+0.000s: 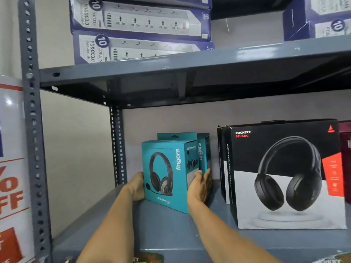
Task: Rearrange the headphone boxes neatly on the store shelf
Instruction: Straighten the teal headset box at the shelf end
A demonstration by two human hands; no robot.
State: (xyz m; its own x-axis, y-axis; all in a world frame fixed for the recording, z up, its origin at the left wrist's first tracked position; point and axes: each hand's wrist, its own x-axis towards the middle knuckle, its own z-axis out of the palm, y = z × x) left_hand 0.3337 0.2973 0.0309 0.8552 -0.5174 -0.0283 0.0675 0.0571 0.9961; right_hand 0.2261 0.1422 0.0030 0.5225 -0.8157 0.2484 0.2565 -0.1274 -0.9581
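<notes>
Teal headset box (164, 175) left of black box (284, 175), front of teal row | my left hand (137, 186) and right hand (199, 185) flat, clamping its sides | push squarely, even pressure, flush with teal boxes behind (203, 150).

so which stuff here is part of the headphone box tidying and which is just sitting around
Part of the job:
front teal box, held by left hand and right hand
teal boxes behind
black headphone boxes
shelf

Just there:
power strip boxes
sale sign
</notes>
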